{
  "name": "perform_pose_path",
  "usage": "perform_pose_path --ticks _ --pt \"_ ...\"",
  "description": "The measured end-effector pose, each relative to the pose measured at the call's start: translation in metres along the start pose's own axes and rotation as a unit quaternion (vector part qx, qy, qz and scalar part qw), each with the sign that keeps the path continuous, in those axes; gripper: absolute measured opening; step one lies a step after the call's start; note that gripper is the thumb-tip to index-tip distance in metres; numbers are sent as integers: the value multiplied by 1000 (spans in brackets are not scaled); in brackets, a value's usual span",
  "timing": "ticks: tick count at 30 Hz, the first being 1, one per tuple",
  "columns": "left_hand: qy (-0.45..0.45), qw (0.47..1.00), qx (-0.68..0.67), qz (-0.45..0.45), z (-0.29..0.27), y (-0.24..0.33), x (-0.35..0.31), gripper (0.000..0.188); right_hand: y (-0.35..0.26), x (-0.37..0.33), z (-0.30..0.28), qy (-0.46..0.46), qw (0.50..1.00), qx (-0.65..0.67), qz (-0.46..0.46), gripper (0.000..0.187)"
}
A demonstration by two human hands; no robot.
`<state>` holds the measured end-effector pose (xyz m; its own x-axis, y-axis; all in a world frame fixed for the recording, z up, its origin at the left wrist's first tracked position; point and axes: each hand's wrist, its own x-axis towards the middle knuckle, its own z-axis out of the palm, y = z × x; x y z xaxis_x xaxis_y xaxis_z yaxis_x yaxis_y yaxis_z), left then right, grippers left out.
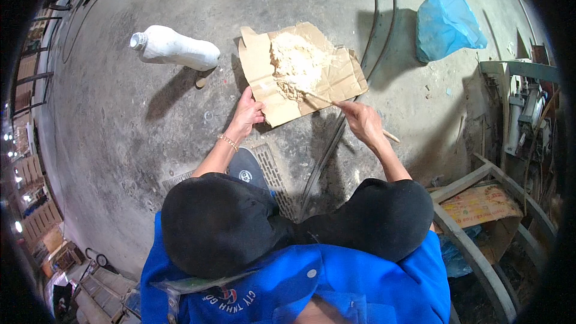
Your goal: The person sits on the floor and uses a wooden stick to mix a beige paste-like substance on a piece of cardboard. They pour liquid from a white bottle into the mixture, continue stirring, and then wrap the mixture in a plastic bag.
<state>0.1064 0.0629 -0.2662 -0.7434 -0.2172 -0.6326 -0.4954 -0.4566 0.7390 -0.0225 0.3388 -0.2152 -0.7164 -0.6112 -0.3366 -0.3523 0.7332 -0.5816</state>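
Note:
On the floor in front of me lies a creased sheet of brown cardboard (pixel 345 81) bearing a heap of pale, crumbly, sawdust-like material (pixel 298 57). My left hand (pixel 246 113) pinches the cardboard's near left edge. In my right hand (pixel 362 121) is a thin wooden stick (pixel 322 99). Its far tip touches the near side of the heap, and its other end sticks out past my wrist. A white plastic bottle (pixel 177 47) without a cap stands to the left of the cardboard, with a small round brown piece (pixel 200 83) close to its base.
A blue plastic bag (pixel 444 21) stands at the far right. Dark hoses (pixel 383 36) run across the floor, partly beneath the cardboard. A metal frame (pixel 480 264) and a cardboard box (pixel 480 207) stand at my right. A perforated metal plate (pixel 273 171) lies by my foot.

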Motion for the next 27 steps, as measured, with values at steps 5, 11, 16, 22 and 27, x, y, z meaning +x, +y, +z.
perform_pose_path --ticks 5,11,16,22,27 --pt "15 1000 -13 -1 -17 -17 5 46 -10 17 -12 77 996 -25 -21 25" --pt "20 1000 -15 -7 -14 -16 6 37 -13 54 -16 108 990 -85 -35 25" --pt "30 999 -14 -20 -6 -5 -1 45 -7 46 7 66 991 -68 -89 27" --pt "13 1000 4 -19 -14 -6 2 48 2 -1 7 45 996 -62 -44 28" --pt "12 999 25 -22 -15 -5 3 49 18 -4 -3 94 995 -30 6 27"
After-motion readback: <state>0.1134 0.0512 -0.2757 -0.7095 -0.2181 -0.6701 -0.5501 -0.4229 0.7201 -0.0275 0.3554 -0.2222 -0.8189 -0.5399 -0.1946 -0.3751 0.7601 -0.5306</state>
